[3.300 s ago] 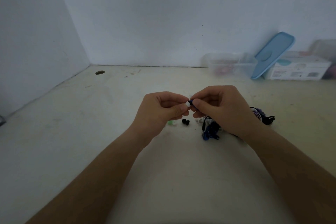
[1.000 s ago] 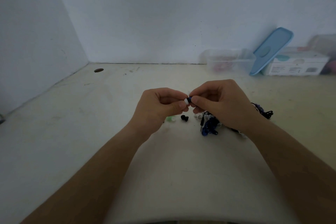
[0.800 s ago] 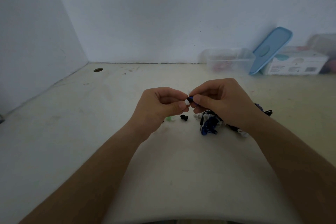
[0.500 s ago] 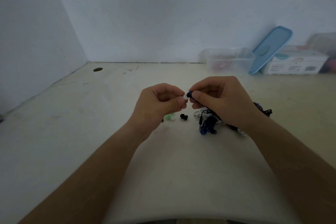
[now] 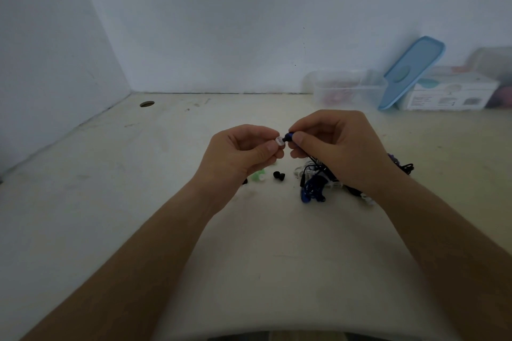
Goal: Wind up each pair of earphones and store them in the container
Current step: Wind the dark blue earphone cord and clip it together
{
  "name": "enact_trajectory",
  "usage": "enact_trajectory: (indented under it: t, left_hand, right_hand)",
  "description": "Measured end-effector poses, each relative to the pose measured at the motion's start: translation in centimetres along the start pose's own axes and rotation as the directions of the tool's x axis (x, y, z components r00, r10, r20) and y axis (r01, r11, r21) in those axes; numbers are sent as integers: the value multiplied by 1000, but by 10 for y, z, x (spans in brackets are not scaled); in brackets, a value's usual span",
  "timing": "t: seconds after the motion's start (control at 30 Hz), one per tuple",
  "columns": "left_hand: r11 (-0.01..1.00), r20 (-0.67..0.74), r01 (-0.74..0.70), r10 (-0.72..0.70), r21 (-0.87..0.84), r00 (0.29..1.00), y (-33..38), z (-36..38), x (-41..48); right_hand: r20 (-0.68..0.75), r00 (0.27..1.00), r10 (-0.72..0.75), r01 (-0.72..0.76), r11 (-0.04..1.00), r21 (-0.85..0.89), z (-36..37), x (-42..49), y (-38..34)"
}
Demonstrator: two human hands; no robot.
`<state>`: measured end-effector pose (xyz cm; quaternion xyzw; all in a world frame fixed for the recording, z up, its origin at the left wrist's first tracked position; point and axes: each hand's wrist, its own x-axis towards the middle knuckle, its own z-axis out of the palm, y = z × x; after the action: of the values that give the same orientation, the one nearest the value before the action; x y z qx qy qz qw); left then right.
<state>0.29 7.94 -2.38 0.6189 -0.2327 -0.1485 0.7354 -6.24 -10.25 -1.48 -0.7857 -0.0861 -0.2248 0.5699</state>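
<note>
My left hand (image 5: 241, 153) pinches a small white ear tip (image 5: 279, 141) between thumb and forefinger. My right hand (image 5: 338, 147) pinches a blue earbud (image 5: 289, 136) right beside that tip, its cable trailing down to the table. Under my right hand lies a tangled pile of earphones (image 5: 314, 187) in blue, black, white and purple. A clear plastic container (image 5: 347, 88) stands at the back right against the wall, with pinkish contents showing through.
Loose ear tips lie on the table below my left hand: a green one (image 5: 259, 176) and a black one (image 5: 278, 175). A blue lid (image 5: 412, 70) leans beside the container, next to a white box (image 5: 448, 93). A round hole (image 5: 146, 104) marks the table's back left.
Both hands rose slightly above the table. The white tip and the blue earbud, pressed together a second ago, now sit a little apart.
</note>
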Motion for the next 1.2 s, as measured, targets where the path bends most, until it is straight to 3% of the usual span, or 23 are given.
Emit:
enact_trajectory:
  t: [0.67, 1.2]
  left_hand:
    - [992, 19, -27, 25, 124, 1000, -1, -3, 1]
    - [993, 17, -36, 35, 112, 999, -2, 0, 0]
  right_hand:
    - [20, 1000, -9, 10, 996, -86, -3, 0, 1]
    - [98, 994, 39, -39, 999, -1, -5, 0, -1]
